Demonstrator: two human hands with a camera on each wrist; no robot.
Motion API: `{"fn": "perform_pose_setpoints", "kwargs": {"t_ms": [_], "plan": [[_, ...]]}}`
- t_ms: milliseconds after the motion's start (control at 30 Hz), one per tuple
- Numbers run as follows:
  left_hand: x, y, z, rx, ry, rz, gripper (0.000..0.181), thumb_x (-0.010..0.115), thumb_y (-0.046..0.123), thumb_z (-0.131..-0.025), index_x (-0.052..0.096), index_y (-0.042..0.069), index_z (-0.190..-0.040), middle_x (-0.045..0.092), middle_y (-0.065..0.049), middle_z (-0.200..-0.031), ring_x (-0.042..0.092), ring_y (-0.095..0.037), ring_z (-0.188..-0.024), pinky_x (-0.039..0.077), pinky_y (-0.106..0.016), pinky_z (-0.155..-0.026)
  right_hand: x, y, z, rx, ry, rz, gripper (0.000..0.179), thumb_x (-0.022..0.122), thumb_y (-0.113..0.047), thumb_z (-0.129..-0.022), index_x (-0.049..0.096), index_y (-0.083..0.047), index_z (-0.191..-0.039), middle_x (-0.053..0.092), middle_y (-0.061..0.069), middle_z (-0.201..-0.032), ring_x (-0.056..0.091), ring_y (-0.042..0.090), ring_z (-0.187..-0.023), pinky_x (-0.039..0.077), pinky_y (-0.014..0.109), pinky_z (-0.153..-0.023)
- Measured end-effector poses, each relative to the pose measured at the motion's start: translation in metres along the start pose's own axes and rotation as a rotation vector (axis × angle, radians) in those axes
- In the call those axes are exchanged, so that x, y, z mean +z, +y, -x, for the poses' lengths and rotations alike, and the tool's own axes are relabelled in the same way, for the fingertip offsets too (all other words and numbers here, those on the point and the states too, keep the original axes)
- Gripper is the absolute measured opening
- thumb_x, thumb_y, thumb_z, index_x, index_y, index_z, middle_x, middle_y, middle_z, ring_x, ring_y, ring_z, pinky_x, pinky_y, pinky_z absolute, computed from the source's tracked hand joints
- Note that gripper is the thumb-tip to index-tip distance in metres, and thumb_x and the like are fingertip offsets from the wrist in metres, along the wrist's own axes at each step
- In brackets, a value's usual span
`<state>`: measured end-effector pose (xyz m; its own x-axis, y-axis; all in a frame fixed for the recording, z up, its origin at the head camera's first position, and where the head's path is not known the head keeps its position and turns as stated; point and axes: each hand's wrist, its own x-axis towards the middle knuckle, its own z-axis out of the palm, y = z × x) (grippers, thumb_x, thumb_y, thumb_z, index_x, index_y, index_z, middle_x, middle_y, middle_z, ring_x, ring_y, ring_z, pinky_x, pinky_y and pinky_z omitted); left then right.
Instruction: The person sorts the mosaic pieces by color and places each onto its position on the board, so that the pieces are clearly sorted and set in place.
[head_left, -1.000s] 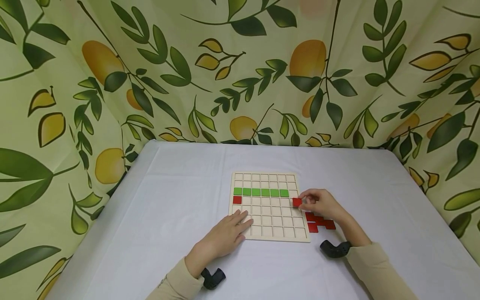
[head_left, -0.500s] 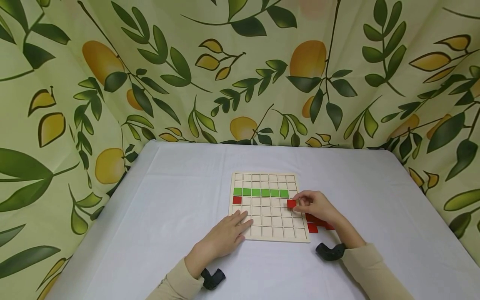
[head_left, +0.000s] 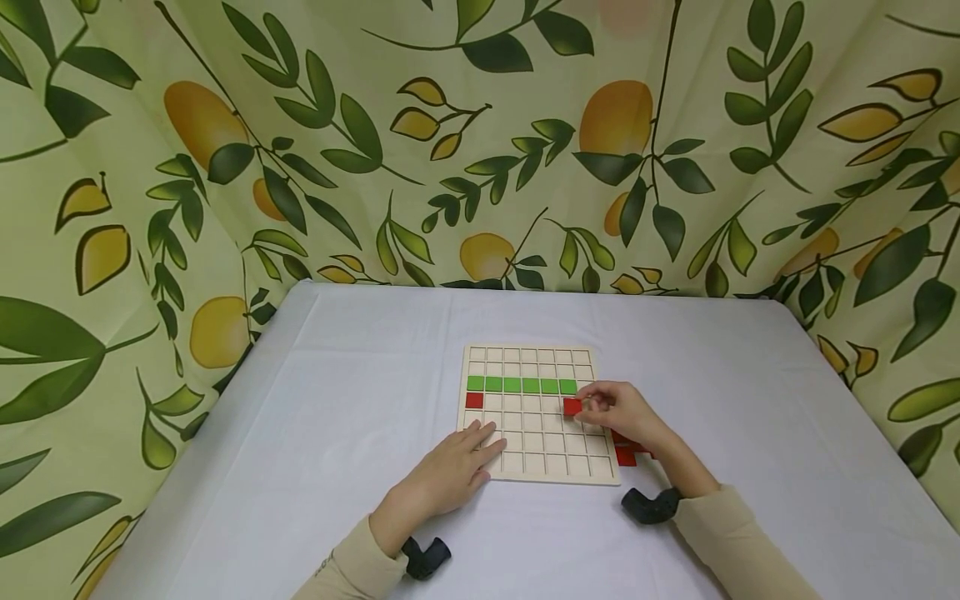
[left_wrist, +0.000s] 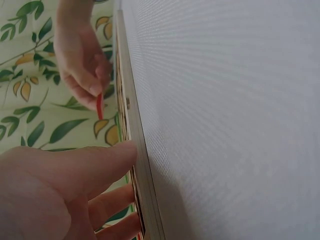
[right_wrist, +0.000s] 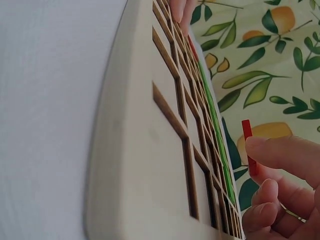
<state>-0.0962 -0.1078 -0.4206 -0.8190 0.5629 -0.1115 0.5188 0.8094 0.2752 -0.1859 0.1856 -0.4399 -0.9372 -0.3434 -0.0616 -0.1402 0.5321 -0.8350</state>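
A pale wooden grid board [head_left: 532, 442] lies on the table, with a row of green square tiles [head_left: 512, 384] across it. One red tile [head_left: 474, 401] sits in the leftmost cell of the row below the green ones. My left hand [head_left: 452, 471] rests on the board's lower left corner, fingers spread and fairly straight. Between thumb and fingers, my right hand [head_left: 618, 410] pinches a red square tile [right_wrist: 249, 150]. In the right wrist view that tile is held apart from the board's surface, on the right side of the grid.
Several loose red tiles [head_left: 626, 456] lie right of the board, partly hidden under the right forearm. White cloth covers the table [head_left: 360, 375]. A leaf-and-fruit patterned curtain [head_left: 517, 167] stands behind and at both sides. Black devices [head_left: 651, 506] are at both wrists.
My right hand has moved left over the board with the pinched red tile, from the right edge to just below the last green tile. The left hand stays where it was.
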Motion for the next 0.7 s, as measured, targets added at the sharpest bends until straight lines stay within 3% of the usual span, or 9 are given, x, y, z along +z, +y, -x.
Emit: {"fn": "perform_pose_setpoints", "kwargs": {"t_ms": [700], "plan": [[0.002, -0.001, -0.001, -0.008, -0.013, -0.027, 0.048, 0.052, 0.021, -0.098, 0.044, 0.01, -0.145, 0.039, -0.009, -0.155, 0.037, -0.029, -0.145, 0.036, -0.045, -0.118, 0.021, -0.012, -0.009, -0.004, -0.024, -0.084, 0.03, 0.073, -0.003, -0.078, 0.064, 0.01, -0.104, 0.045, -0.002, -0.067, 0.042, 0.002, -0.058, 0.034, 0.015, -0.049]]}}
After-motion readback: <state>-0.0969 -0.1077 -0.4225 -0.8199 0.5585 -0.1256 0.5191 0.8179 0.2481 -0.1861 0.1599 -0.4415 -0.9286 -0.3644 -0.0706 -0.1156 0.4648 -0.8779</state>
